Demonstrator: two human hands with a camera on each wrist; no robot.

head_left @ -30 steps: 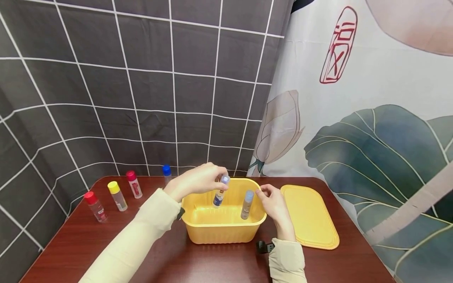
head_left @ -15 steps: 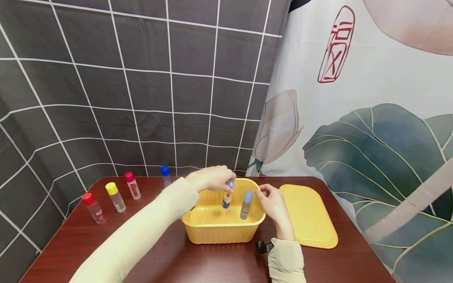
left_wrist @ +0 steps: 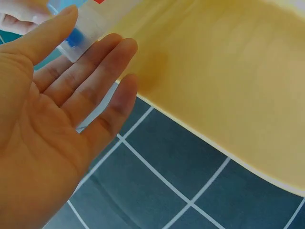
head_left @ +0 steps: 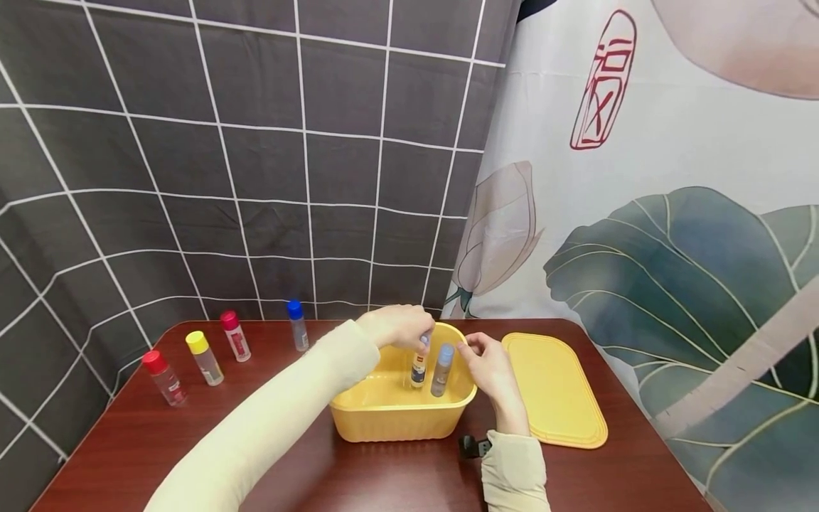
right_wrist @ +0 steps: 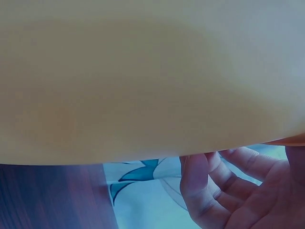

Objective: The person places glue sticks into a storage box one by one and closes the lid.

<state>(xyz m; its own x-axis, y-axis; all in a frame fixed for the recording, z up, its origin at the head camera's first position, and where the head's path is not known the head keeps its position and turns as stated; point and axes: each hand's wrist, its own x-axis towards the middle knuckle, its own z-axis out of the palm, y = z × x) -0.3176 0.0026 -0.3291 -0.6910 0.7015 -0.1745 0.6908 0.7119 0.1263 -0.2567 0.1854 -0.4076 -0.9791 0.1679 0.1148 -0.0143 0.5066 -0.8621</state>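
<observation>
Inside the yellow bin point(head_left: 403, 424), my left hand point(head_left: 397, 327) holds a small bottle point(head_left: 419, 371) by its clear cap, nearly upright. Thumb and fingertips meet round that cap in the left wrist view, where blue shows through the plastic. The bottle's label is white and blue. Just to its right, a grey-blue capped bottle point(head_left: 441, 375) stands in the bin. My right hand point(head_left: 491, 366) pinches the bin's right rim between thumb and fingers. The right wrist view has the bin's wall point(right_wrist: 143, 95) filling its upper part, with the curled right hand point(right_wrist: 238, 191) below.
At the left of the table stand a red-capped bottle point(head_left: 165, 380), a yellow-capped bottle point(head_left: 205, 359), a crimson-capped bottle point(head_left: 237, 338) and a blue-capped bottle point(head_left: 297, 327). A yellow lid point(head_left: 557, 391) lies flat right of the bin. Patterned curtains hang behind.
My left hand has moved right and down with the bottle, bringing it close beside the grey-blue capped one. The right hand stays at the rim. The blue-capped bottle has come fully into sight.
</observation>
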